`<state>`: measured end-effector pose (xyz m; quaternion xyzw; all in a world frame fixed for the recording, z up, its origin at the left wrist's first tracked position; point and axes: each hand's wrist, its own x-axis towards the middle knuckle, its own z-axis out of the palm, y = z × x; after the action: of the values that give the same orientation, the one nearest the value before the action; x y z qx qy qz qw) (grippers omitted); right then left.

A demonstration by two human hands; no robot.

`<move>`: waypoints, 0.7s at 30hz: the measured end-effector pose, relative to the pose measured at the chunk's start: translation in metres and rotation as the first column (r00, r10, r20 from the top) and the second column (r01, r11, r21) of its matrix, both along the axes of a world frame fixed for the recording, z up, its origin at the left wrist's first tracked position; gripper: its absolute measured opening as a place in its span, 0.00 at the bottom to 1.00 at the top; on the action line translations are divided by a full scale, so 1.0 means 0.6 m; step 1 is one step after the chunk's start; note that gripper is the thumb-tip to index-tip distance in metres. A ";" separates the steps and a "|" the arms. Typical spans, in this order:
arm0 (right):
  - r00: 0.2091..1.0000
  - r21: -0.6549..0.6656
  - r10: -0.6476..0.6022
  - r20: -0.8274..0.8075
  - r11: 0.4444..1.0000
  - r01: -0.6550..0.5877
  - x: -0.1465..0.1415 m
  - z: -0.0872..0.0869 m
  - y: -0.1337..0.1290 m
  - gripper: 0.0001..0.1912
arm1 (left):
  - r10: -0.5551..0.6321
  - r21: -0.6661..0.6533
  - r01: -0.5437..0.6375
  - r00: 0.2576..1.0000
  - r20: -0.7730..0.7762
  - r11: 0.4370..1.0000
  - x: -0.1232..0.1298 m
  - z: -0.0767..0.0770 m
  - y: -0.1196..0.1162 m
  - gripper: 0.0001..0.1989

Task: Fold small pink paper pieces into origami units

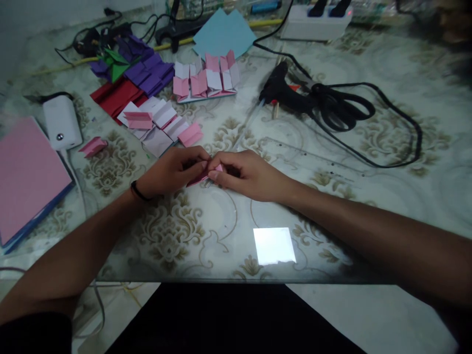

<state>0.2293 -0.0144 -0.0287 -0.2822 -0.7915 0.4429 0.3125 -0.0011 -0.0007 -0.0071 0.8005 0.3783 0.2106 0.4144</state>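
Note:
Both of my hands meet at the middle of the table over a small folded piece of pink paper [199,180]. My left hand [175,169] pinches its left part between thumb and fingers. My right hand [247,174] grips its right end, with thumb and forefinger pressed together. Fingers hide much of the paper. Just beyond my left hand lies a cluster of folded white and pink paper pieces [157,120]. A single folded pink piece [93,147] rests further left, apart from the others.
A black glue gun [285,91] with a coiled cord and a clear ruler [313,156] lie to the right. Purple folded papers [151,73], red paper [118,96] and blue sheets [224,34] are behind. A white power bank [62,120] and pink sheets [31,172] sit at left; a power strip [315,24] stands at the back.

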 end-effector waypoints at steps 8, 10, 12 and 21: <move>1.000 0.024 -0.006 0.016 1.000 0.006 0.000 0.000 0.001 0.17 | 0.001 -0.007 -0.001 1.000 0.025 1.000 0.001 -0.002 0.000 0.12; 1.000 0.029 -0.008 0.020 1.000 0.007 0.000 0.001 0.001 0.17 | -0.002 -0.007 0.002 1.000 0.023 1.000 0.002 0.001 0.000 0.12; 1.000 0.025 -0.007 0.018 1.000 0.006 0.000 0.002 0.000 0.17 | -0.002 0.000 0.002 1.000 0.012 1.000 0.003 0.003 0.000 0.12; 1.000 0.016 -0.008 0.010 1.000 0.008 0.000 0.002 0.000 0.16 | 0.014 0.017 -0.013 0.999 -0.038 1.000 0.001 0.002 0.000 0.13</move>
<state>0.2294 -0.0143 -0.0277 -0.2851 -0.7956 0.4338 0.3123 -0.0006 -0.0007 -0.0057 0.8053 0.3898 0.2011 0.3988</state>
